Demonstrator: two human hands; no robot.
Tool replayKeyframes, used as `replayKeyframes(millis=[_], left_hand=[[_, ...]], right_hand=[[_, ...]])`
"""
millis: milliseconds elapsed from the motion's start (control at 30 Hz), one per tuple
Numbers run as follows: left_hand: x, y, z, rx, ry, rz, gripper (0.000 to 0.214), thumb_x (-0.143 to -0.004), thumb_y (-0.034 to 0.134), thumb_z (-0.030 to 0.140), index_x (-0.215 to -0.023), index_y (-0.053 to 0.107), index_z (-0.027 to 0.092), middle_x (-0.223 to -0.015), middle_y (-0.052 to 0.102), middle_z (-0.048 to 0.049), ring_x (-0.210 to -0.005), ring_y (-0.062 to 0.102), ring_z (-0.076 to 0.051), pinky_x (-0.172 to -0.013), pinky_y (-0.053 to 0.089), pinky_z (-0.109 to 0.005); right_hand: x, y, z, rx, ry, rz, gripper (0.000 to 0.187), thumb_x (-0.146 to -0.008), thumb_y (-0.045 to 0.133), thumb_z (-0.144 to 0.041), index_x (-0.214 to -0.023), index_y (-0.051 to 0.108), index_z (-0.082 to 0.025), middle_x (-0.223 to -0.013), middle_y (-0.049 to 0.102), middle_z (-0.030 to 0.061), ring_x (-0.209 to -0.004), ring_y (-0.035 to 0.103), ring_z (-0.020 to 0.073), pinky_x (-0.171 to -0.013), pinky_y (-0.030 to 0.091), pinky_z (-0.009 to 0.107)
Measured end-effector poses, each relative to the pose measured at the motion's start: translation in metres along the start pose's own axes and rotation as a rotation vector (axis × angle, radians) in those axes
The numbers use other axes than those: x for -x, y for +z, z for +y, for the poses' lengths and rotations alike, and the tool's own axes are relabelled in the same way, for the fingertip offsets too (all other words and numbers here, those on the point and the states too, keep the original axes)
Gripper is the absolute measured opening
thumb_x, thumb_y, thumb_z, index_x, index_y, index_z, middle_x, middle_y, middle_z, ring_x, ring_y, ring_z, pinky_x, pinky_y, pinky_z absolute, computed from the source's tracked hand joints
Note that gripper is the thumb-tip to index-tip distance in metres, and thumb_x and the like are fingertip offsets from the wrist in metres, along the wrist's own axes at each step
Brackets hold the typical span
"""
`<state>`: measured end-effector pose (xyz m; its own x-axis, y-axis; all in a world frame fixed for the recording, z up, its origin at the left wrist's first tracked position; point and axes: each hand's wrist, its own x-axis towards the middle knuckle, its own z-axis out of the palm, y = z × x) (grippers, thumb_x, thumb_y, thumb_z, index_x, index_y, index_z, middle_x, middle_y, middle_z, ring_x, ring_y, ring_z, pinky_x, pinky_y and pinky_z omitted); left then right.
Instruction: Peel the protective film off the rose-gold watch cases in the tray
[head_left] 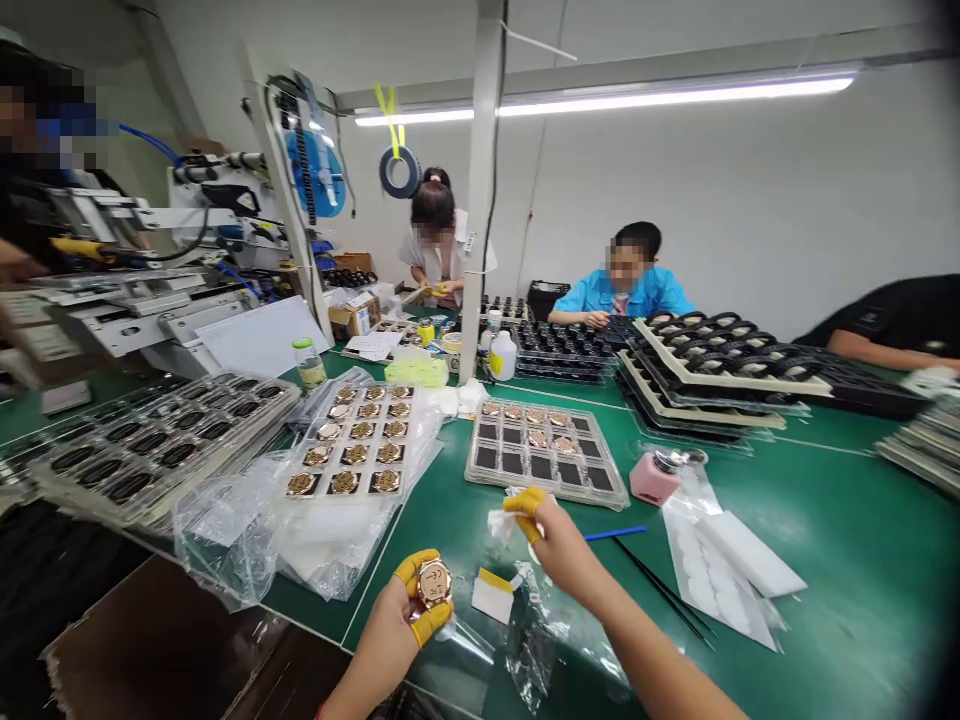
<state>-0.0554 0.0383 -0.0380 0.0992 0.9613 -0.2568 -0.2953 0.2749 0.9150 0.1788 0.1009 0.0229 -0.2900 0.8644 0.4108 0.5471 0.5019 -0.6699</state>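
Between the yellow-cotted fingers of my left hand (401, 615) is a round gold watch case (435, 582), its marked back facing up. My right hand (551, 535), also in yellow finger cots, pinches a crumpled white wipe (504, 525) above the table. Beyond it lies a clear tray (592, 490) with dark square pockets, some holding gold watch cases. To the left, a sheet (367, 437) carries rows of gold watch parts on plastic film. Under my hands are a small white-and-yellow pad (493, 597) and crinkled clear film (531, 640).
A pink bottle (654, 478), black tweezers (664, 590), a blue stick (615, 534) and white strips (754, 555) lie on the right. Stacked trays (172, 430) stand left; more trays (720, 370) rise at the back right. A post (480, 190) stands mid-bench. Co-workers (626, 285) sit across.
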Motion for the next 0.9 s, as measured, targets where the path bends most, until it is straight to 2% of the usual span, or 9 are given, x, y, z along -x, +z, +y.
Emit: replayKeyframes(millis=[67, 133, 233, 333, 400, 500, 733, 800, 900], left_hand=[[-0.003, -0.006, -0.004, 0.028, -0.051, 0.029, 0.069, -0.05, 0.086, 0.027, -0.109, 0.052, 0.016, -0.086, 0.065, -0.0033, -0.07, 0.062, -0.017, -0.071, 0.057, -0.035], [-0.01, -0.014, -0.01, 0.044, -0.134, 0.074, 0.073, -0.042, 0.089, 0.024, -0.105, 0.053, 0.016, -0.082, 0.067, -0.0029, -0.068, 0.064, -0.019, -0.069, 0.058, -0.036], [-0.027, -0.024, -0.016, 0.031, -0.273, 0.138, 0.076, -0.031, 0.09, 0.012, -0.099, 0.057, 0.016, -0.074, 0.069, -0.0016, -0.063, 0.066, -0.021, -0.065, 0.059, -0.037], [-0.037, -0.025, -0.019, 0.031, -0.386, 0.199, 0.074, -0.033, 0.084, -0.004, -0.1, 0.059, 0.016, -0.07, 0.07, -0.0009, -0.058, 0.067, -0.021, -0.063, 0.06, -0.037], [-0.037, -0.021, -0.019, 0.057, -0.377, 0.22, 0.074, -0.038, 0.08, -0.008, -0.104, 0.058, 0.016, -0.069, 0.07, -0.0002, -0.056, 0.067, -0.019, -0.061, 0.06, -0.036], [-0.035, -0.013, -0.019, 0.091, -0.307, 0.229, 0.076, -0.043, 0.077, -0.011, -0.111, 0.054, 0.015, -0.067, 0.07, 0.001, -0.054, 0.067, -0.017, -0.057, 0.06, -0.031], [-0.048, -0.016, -0.023, -0.022, -0.359, 0.283, 0.059, -0.052, 0.081, 0.0, -0.106, 0.06, 0.014, -0.063, 0.069, -0.0019, -0.055, 0.068, -0.022, -0.062, 0.06, -0.039], [-0.05, -0.019, -0.023, -0.021, -0.369, 0.245, 0.06, -0.048, 0.083, 0.002, -0.103, 0.062, 0.015, -0.064, 0.07, -0.0021, -0.058, 0.069, -0.022, -0.066, 0.06, -0.04], [-0.046, -0.017, -0.02, 0.014, -0.407, 0.182, 0.074, -0.03, 0.089, 0.004, -0.098, 0.06, 0.014, -0.065, 0.069, -0.0016, -0.056, 0.067, -0.023, -0.065, 0.059, -0.04]], right_hand=[[-0.006, -0.036, 0.011, 0.075, -0.006, 0.133, 0.027, -0.08, 0.04, -0.009, -0.085, 0.064, -0.02, -0.095, 0.06, 0.0069, -0.094, 0.056, 0.0194, -0.086, 0.044, 0.036], [-0.007, -0.081, 0.024, 0.248, 0.09, 0.325, 0.026, -0.078, 0.04, -0.009, -0.082, 0.064, -0.019, -0.099, 0.059, 0.0083, -0.099, 0.054, 0.0201, -0.09, 0.041, 0.035], [0.004, -0.146, 0.049, 0.662, 0.468, 0.551, 0.035, -0.081, 0.034, -0.009, -0.097, 0.065, -0.015, -0.106, 0.056, 0.012, -0.103, 0.05, 0.0214, -0.09, 0.038, 0.032], [0.015, -0.183, 0.077, 0.901, 0.743, 0.552, 0.041, -0.083, 0.03, -0.008, -0.107, 0.063, -0.009, -0.103, 0.056, 0.0163, -0.103, 0.047, 0.0256, -0.087, 0.037, 0.033], [0.016, -0.188, 0.097, 0.928, 0.763, 0.478, 0.041, -0.083, 0.032, -0.008, -0.107, 0.065, -0.008, -0.099, 0.058, 0.0165, -0.101, 0.047, 0.0266, -0.085, 0.036, 0.033], [0.008, -0.176, 0.116, 0.97, 0.748, 0.331, 0.036, -0.082, 0.038, -0.009, -0.101, 0.069, -0.012, -0.096, 0.06, 0.0154, -0.098, 0.047, 0.0261, -0.08, 0.034, 0.033], [-0.002, -0.146, 0.12, 1.092, 0.76, 0.182, 0.026, -0.084, 0.046, -0.015, -0.093, 0.07, -0.008, -0.095, 0.061, 0.0182, -0.1, 0.046, 0.0289, -0.078, 0.03, 0.037], [-0.001, -0.148, 0.117, 1.113, 0.78, 0.186, 0.027, -0.084, 0.045, -0.014, -0.092, 0.07, -0.008, -0.095, 0.06, 0.019, -0.099, 0.046, 0.0293, -0.076, 0.03, 0.037], [-0.003, -0.154, 0.104, 1.122, 0.788, 0.203, 0.029, -0.086, 0.042, -0.013, -0.093, 0.07, -0.009, -0.093, 0.061, 0.0184, -0.094, 0.048, 0.0288, -0.073, 0.029, 0.036]])
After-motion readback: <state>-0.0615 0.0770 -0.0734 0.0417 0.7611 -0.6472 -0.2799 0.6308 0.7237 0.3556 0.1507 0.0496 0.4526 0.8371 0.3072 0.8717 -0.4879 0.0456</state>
